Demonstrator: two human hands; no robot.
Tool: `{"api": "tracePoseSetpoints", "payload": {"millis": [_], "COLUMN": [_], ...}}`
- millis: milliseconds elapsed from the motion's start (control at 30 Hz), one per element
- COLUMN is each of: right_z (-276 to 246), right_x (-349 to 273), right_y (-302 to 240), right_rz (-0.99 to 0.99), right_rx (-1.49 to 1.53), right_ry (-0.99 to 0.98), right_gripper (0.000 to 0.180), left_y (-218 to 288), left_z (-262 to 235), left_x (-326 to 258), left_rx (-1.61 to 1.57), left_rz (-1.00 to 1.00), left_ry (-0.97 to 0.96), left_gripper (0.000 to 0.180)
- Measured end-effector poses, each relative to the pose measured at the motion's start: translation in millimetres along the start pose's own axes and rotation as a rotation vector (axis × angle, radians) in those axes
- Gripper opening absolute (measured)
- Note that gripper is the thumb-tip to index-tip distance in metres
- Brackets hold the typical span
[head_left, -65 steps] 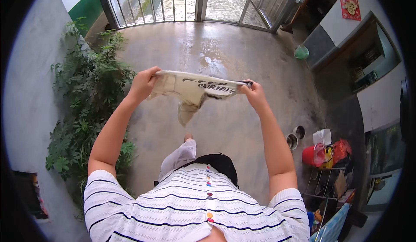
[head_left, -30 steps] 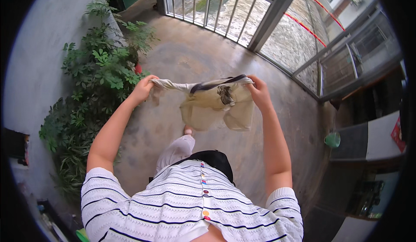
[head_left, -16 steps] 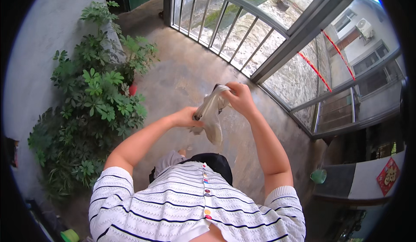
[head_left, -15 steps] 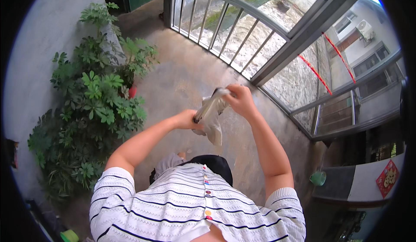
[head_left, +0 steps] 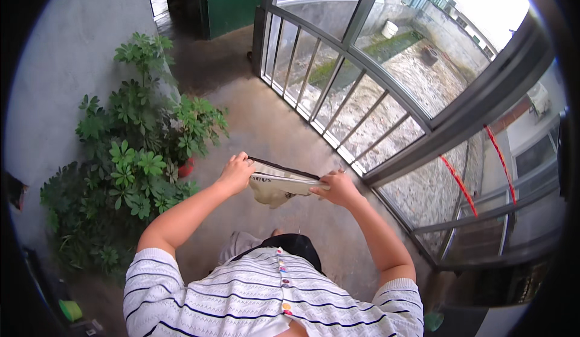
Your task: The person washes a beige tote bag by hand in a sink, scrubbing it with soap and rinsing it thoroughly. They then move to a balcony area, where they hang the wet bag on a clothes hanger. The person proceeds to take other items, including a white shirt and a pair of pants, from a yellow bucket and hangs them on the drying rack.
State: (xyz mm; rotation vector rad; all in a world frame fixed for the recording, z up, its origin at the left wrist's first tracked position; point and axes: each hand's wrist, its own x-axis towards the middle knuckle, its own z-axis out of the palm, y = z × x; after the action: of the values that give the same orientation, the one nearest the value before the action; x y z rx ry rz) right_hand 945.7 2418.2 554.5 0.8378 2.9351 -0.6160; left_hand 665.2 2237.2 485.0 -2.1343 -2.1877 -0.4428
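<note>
A pale cream garment [head_left: 272,193] is stretched sideways in front of me, above the concrete floor. Its wide waistband has a dark upper edge and a few dark marks near the left end; the opening faces up and the soft cloth hangs below. My left hand [head_left: 237,173] grips the left end of the waistband, fingers closed with the thumb on the near side. At the other end my right hand [head_left: 339,188] pinches the band, slightly lower than the left. The band runs nearly straight between both hands. Which kind of garment it is cannot be made out.
Leafy green plants [head_left: 121,162] grow along the left wall, with a red pot [head_left: 186,168] among them. A grey metal window frame with bars [head_left: 344,104] crosses the right side. Two red twisted cords [head_left: 459,186] hang near it. A bright green object [head_left: 70,310] lies lower left.
The bunched, hanging garment is now spread wide between my hands. My left hand has moved left; my right hand has come down toward me. The view has tilted up toward the doorway.
</note>
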Motion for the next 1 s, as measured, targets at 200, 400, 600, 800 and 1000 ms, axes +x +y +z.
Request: {"api": "tracePoseSetpoints", "payload": {"millis": [200,400,600,800,1000], "right_z": [1.7,-66.6,-127.5,-197.8,-212.9], "right_x": [139.4,273.6,407.4,528.6,680.5], "right_y": [61.1,46.6,28.7,7.2,17.1], "right_rz": [0.084,-0.044,-0.109,-0.091,-0.243], "right_rx": [-0.100,0.243,0.309,0.441,0.525], "right_ry": [0.296,0.559,0.610,0.663,0.622], "right_gripper": [0.037,0.006,0.010,0.020,0.014], "left_y": [-37.8,-133.8,-236.1,-319.2,-423.9], "left_z": [-34.9,-40.1,-66.9,-90.5,-59.6], "left_x": [87.4,160.5,233.6,312.8,385.1], "left_rx": [0.086,-0.035,-0.111,-0.204,-0.209], "left_rz": [0.000,-0.086,-0.047,-0.234,-0.295], "left_ry": [0.062,0.159,0.216,0.416,0.447], "left_gripper": [0.018,0.041,0.050,0.022,0.021]}}
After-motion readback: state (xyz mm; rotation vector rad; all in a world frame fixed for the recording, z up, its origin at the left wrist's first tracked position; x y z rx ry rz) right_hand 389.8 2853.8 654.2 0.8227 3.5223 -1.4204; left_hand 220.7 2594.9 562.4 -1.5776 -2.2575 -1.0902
